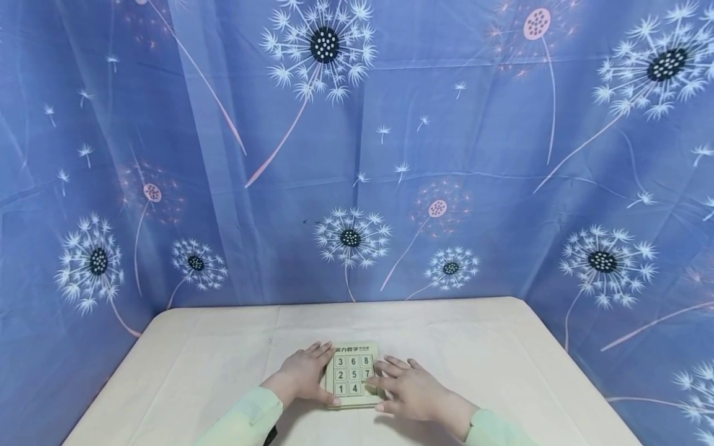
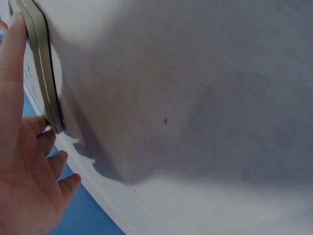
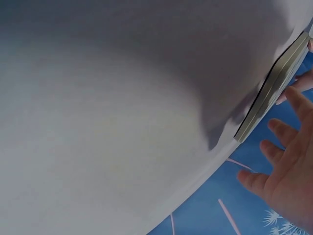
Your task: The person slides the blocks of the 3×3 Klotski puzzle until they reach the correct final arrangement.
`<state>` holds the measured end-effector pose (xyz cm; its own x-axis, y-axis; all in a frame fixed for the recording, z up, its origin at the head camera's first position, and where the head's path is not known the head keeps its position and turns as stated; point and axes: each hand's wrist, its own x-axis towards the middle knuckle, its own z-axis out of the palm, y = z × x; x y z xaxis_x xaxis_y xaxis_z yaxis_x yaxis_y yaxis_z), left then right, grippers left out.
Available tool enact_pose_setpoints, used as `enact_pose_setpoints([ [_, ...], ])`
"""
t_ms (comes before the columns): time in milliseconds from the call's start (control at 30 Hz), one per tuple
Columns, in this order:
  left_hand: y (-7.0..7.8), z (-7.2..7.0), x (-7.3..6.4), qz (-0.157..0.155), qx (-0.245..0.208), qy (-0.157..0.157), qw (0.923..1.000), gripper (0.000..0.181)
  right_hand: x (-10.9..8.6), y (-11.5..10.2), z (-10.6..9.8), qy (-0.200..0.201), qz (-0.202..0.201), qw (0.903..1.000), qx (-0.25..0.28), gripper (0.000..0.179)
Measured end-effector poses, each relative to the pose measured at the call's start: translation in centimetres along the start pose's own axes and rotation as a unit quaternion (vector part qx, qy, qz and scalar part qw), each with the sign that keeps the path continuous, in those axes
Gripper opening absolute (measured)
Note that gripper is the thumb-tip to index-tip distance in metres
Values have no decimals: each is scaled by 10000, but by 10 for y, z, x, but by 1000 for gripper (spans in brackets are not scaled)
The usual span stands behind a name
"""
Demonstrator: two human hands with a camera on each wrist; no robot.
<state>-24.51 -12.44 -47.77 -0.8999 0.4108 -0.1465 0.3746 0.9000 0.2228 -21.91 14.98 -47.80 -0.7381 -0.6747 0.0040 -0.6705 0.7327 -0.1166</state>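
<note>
A pale green number slide puzzle (image 1: 354, 374) lies flat on the table, its rows reading 3 6 8, 2 5 7 and 1 4, with a gap at lower right partly behind a finger. My left hand (image 1: 304, 373) holds its left side, thumb at the near corner and fingers by the far corner. In the left wrist view, the thumb and a fingertip meet the puzzle's edge (image 2: 43, 63). Over the right side reaches my right hand (image 1: 411, 391), its index fingertip at the tiles below the 7. The right wrist view shows its fingers spread beside the board (image 3: 271, 90).
A cream cloth covers the table (image 1: 223, 353). Blue curtains (image 1: 290, 186) with dandelion prints stand behind it and along both sides. A small black object (image 1: 270, 435) shows beside the left sleeve.
</note>
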Motion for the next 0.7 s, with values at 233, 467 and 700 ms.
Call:
enact_pose_setpoints([
  [233,0,1,0,22,86,16,10000,112,2,-4,3,65,-201,9997,-127,52],
  [467,0,1,0,-9,107,37,9999,113,4,-6,5,-5,-241,9994,-246,54],
  [700,1,1,1,-49,86,-14,10000,113,3,-7,5,-47,-248,9995,-212,54],
])
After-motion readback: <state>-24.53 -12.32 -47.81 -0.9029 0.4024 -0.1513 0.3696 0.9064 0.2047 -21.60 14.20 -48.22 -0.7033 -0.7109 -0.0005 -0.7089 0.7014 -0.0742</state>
